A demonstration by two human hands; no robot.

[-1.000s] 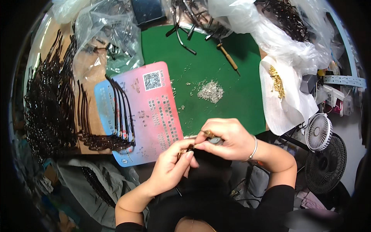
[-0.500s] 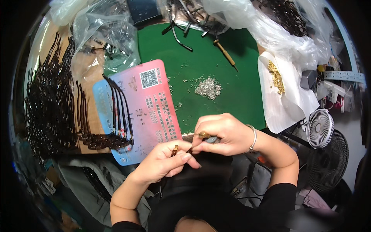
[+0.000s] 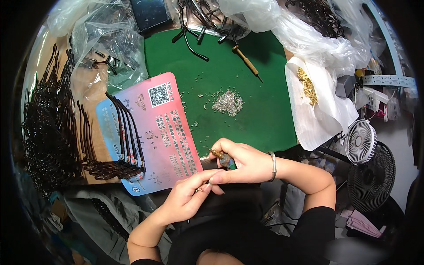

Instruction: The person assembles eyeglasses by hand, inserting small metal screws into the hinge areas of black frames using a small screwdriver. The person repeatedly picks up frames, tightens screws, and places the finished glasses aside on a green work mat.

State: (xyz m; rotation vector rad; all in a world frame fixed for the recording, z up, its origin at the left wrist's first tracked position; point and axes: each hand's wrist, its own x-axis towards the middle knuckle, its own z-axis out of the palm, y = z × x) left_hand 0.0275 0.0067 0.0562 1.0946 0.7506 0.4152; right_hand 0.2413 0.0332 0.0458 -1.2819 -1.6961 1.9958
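My right hand [image 3: 247, 166] curls around a small screwdriver [image 3: 226, 160] with a brass collar and a greenish handle, its thin tip pointing up and left. The right thumb reaches across to meet the fingers of my left hand [image 3: 185, 198]. My left fingers pinch a small brownish piece with a metallic glint [image 3: 199, 189]; most of it is hidden, and it looks like part of an eyeglass frame. Both hands are over my lap, just off the near edge of the table. Beyond them lies a heap of tiny silver screws [image 3: 228, 102] on a green mat [image 3: 265, 119].
Dark eyeglass frames [image 3: 126, 132] line up on a pink-and-blue printed sheet [image 3: 165, 132], beside a large dark pile [image 3: 46, 128]. A brass-coloured screwdriver [image 3: 245, 61] lies far back. Gold pieces [image 3: 307, 86] rest on white paper [image 3: 300, 128]. Fans [image 3: 361, 143] stand at right.
The screwdriver has swung within my right hand, its tip now up and away from the left fingers. The right thumb has come onto the left fingertips. The whole view has shifted slightly.
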